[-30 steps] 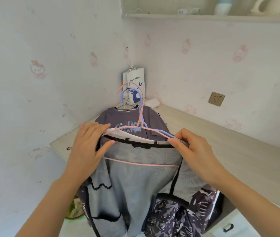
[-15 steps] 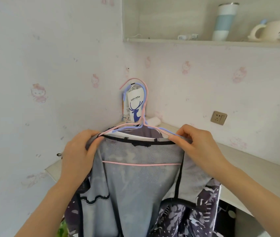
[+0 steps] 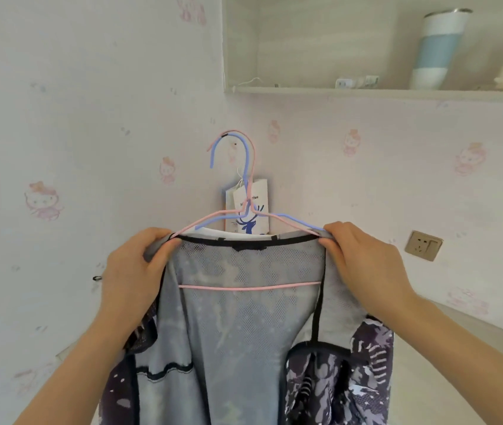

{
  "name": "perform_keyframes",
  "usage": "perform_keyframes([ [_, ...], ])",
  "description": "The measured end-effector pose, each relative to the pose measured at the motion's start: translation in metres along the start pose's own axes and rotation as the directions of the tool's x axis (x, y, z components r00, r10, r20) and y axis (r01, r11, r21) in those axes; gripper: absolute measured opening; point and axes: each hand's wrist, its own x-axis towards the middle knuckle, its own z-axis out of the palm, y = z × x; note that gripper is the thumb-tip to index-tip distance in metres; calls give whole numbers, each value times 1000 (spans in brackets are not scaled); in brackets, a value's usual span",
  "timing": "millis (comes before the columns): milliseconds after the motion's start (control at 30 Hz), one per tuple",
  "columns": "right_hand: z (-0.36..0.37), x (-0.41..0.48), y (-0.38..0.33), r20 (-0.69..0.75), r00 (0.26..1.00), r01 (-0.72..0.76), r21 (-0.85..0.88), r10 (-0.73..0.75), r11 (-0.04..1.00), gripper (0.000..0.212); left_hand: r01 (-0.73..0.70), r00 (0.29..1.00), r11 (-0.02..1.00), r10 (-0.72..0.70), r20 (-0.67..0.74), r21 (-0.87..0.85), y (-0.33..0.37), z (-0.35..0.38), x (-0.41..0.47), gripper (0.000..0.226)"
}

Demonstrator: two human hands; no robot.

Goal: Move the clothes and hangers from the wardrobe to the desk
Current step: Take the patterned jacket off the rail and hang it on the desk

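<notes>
Jacket (image 3: 244,332) hangs as a broad curtain mid-view from the shoulder line downward, screening the corner behind it; paper bag (image 3: 258,194) in that corner, close behind the necks of the hangers (image 3: 246,179). Shelf (image 3: 366,91) juts out overhead right, tumbler (image 3: 437,50) on it (hanger hooks top out below its edge). Open air left of the jacket along the wall, and right of it above the desk (image 3: 501,328).

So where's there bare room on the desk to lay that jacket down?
The desk shows bare on the right, between the jacket and the wall below the socket. The corner is crowded: a paper bag stands there behind the hangers. The jacket, gripped by the left hand and right hand, hides the rest.
</notes>
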Motion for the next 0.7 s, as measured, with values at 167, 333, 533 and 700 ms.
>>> perform_keyframes([
  [167, 44, 69, 26, 65, 997, -39, 15, 38, 999, 45, 43, 999, 998, -44, 7, 42, -12, 33, 64, 7],
  [333, 107, 123, 48, 171, 984, -59, 107, 40, 993, 36, 95, 995, 991, -99, 35, 99, -44, 72, 115, 11],
  [533, 215, 158, 74, 305, 951, -97, 180, 38, 979, 37, 218, 962, 957, -244, 122, 192, -118, 141, 159, 13],
  [700, 323, 162, 88, 430, 903, -116, 215, 13, 970, 35, 329, 891, 894, -401, 215, 302, -195, 202, 169, 11],
])
